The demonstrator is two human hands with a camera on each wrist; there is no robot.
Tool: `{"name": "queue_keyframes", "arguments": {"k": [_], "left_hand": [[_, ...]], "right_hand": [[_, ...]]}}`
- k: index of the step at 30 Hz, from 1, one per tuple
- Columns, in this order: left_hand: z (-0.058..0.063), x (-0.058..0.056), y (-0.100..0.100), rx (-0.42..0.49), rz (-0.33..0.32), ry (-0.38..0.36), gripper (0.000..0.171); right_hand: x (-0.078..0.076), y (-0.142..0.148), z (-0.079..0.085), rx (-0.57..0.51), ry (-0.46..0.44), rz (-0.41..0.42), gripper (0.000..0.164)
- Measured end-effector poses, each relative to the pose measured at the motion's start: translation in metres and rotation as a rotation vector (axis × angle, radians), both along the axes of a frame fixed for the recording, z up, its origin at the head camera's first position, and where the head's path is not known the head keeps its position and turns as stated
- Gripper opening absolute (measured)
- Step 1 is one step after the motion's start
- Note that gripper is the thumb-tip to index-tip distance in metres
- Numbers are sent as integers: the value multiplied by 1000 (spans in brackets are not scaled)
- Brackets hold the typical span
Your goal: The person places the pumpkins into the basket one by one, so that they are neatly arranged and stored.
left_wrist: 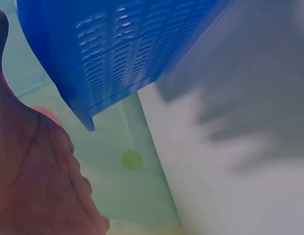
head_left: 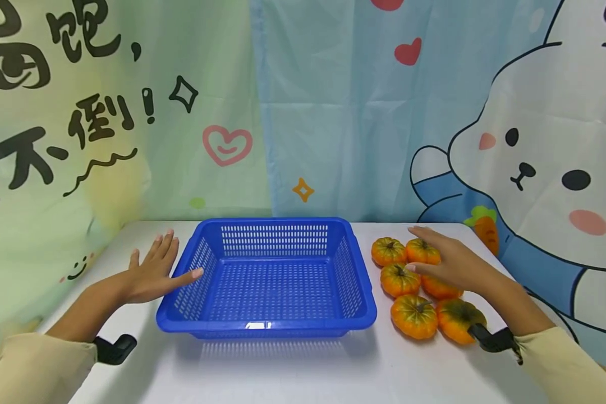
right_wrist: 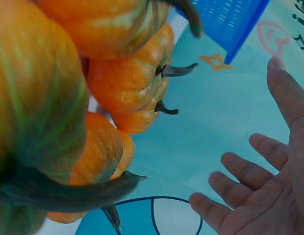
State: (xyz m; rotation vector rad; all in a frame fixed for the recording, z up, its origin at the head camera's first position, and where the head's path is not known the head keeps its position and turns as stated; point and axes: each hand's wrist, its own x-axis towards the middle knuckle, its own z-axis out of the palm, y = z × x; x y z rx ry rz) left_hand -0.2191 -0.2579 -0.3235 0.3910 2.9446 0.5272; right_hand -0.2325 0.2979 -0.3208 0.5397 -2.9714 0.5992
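Observation:
A blue plastic basket with slotted walls stands on the white table, and its inside is bare. My left hand hovers at the basket's left side, fingers spread and straight, holding nothing; in the left wrist view its palm shows beside the basket wall. To the right of the basket sit several small orange pumpkins with green streaks and dark stems. Over them my right hand is held with fingers extended, partly hiding the back ones. The right wrist view shows this hand apart from the pumpkins.
The white table reaches back to a printed cloth with hearts, lettering and a white rabbit. Black straps circle both wrists below the beige sleeves.

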Motion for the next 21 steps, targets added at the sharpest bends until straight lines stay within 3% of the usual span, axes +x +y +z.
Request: {"name": "queue_keyframes", "arguments": {"k": [5, 13, 21], "left_hand": [[-1, 9, -5, 79, -39, 6, 105], [1, 20, -10, 168, -52, 35, 103], [1, 35, -2, 235, -96, 59, 100]], "right_hand": [[17, 1, -2, -118, -15, 16, 71], [31, 6, -13, -261, -158, 49, 64], [39, 3, -30, -261, -191, 72, 65]]}}
